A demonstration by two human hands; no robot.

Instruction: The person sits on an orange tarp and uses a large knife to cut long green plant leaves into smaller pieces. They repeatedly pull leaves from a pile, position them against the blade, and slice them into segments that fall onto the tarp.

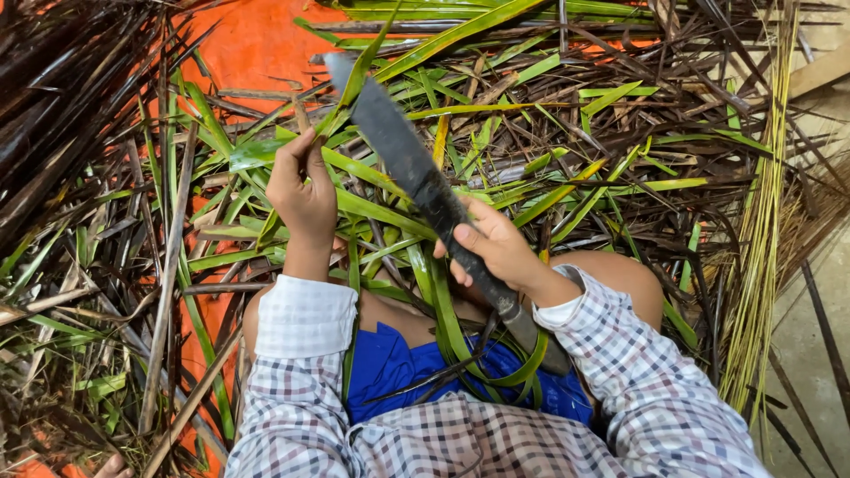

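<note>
There is one camera only, worn on the head. It looks steeply down and a little forward, close over the person's lap, and shows the orange sheet [257, 44] under the scattered palm leaves [531, 168].

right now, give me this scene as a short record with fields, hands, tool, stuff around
left hand: left hand grips a green leaf strip, held up in front
right hand: right hand holds a long dark knife by its handle, blade pointing up and away
blade and leaf: the leaf strip meets the blade near its tip
ground: orange sheet under a pile of green and dry brown leaves
right side: bundle of thin pale stalks
clothing: checked sleeves, blue cloth on lap
</note>
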